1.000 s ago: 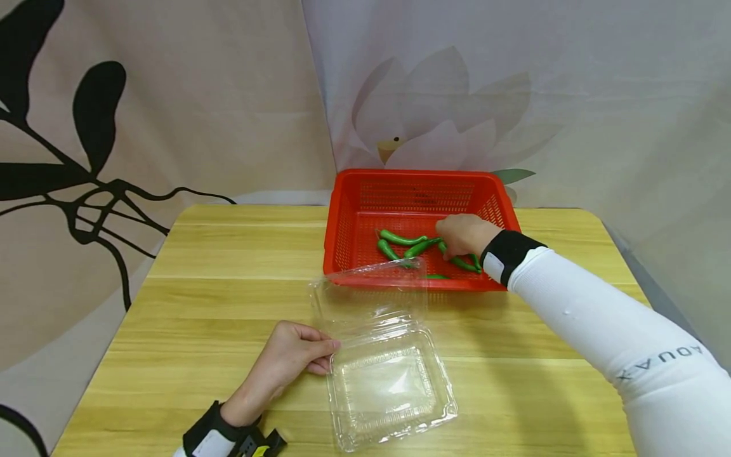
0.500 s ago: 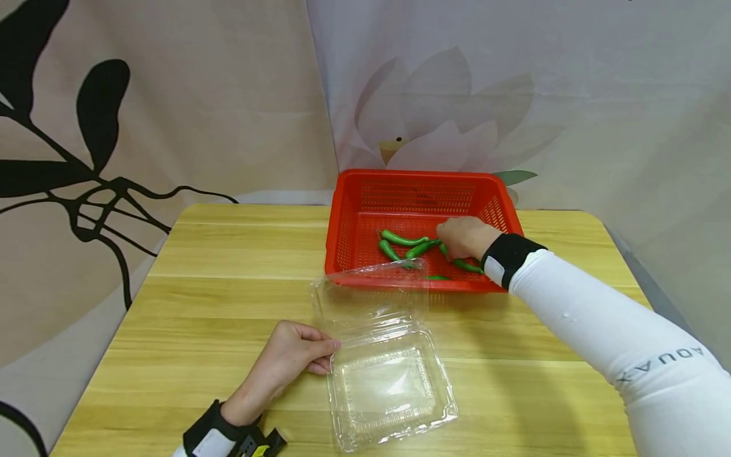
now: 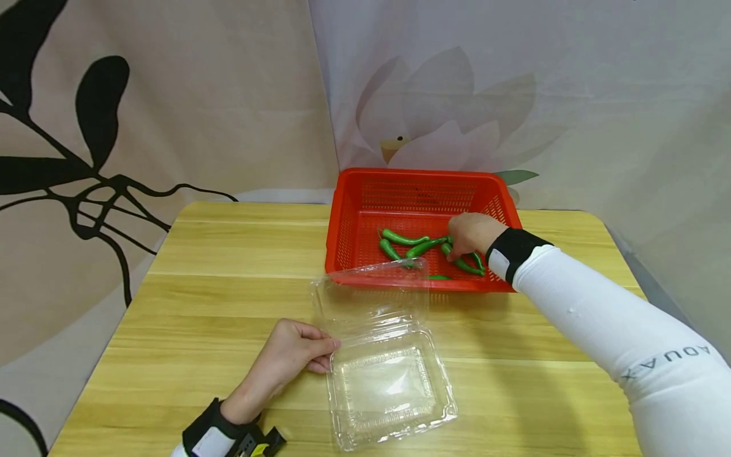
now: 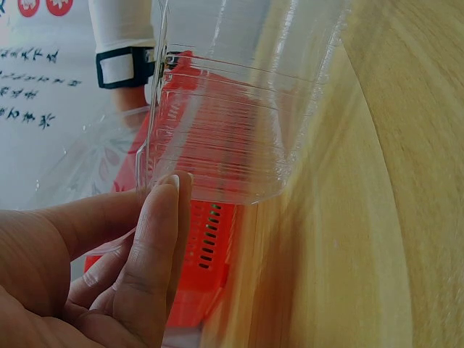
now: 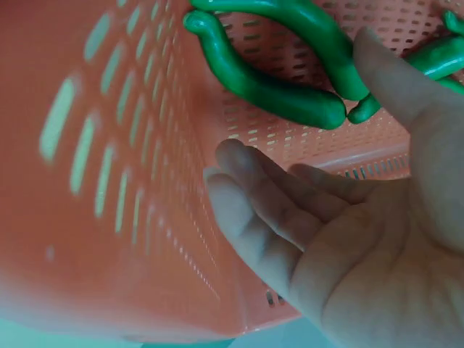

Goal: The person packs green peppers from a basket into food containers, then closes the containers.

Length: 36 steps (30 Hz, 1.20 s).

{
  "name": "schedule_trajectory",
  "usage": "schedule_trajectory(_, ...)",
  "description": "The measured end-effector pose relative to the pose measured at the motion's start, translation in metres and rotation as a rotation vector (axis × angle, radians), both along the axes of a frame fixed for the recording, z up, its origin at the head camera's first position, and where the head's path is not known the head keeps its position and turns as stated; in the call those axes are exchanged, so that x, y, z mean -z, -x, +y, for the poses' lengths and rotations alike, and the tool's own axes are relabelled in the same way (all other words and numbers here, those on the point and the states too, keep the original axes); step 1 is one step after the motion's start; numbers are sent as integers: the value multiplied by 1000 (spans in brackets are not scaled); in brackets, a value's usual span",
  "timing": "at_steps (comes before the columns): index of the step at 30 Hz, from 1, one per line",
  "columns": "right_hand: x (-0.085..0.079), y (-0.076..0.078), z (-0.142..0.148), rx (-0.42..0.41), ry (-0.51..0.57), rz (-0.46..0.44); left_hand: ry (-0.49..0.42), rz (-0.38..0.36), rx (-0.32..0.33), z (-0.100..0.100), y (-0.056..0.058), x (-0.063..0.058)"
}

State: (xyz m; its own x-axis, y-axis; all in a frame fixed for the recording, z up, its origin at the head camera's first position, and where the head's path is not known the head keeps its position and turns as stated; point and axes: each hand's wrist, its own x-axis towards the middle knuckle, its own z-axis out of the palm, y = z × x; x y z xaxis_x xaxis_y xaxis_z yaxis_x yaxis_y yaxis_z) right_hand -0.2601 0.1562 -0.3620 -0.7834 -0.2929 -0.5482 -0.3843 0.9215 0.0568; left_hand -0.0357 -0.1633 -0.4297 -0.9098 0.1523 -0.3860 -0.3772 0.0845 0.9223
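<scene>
My left hand (image 3: 297,349) pinches the left edge of a clear plastic clamshell box (image 3: 388,390) near its hinge. The box lies unfolded on the table, its lid reaching toward the basket. In the left wrist view, thumb and fingers (image 4: 156,225) meet at the plastic edge. My right hand (image 3: 471,233) is inside a red plastic basket (image 3: 342,222), above several green chili peppers (image 3: 404,239). Seen from the right wrist, that hand (image 5: 348,246) has loosely bent fingers with nothing between them. Its thumb overlaps a curved green chili pepper (image 5: 319,36); whether they touch I cannot tell.
The basket stands at the back of the wooden table (image 3: 228,273), before a printed curtain (image 3: 257,95). Its front rim lies behind the clear lid (image 3: 371,298). The perforated basket wall (image 5: 109,159) rises close beside the right fingers.
My right hand has shifted slightly to the right in the basket, showing more of the peppers beneath it. The left hand and the clamshell box have stayed put.
</scene>
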Motion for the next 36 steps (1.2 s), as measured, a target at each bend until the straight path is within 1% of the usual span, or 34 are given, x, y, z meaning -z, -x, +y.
schedule_trajectory(3,1,0,0,7,20,-37,8,4,1,0,-1,-1)
schedule_trajectory(5,3,1,-1,-6,16,-50,14,4,2,0,-1,-2)
schedule_trajectory(7,5,2,-2,-22,0,-51,19,2,0,0,-1,-2)
schedule_trajectory(13,11,6,-4,-34,-48,-42,28,-11,-7,1,0,-3)
schedule_trajectory(19,9,3,-5,-73,-3,-69,49,-13,-14,1,0,-2)
schedule_trajectory(23,8,2,-4,-63,22,-104,49,-14,-13,1,0,-2)
schedule_trajectory(26,8,2,-2,-26,33,-110,40,-15,-12,1,0,-2)
schedule_trajectory(30,7,3,0,-9,43,-115,28,-16,-12,1,0,-3)
schedule_trajectory(36,5,4,2,-28,48,-104,22,-15,-13,0,-1,-3)
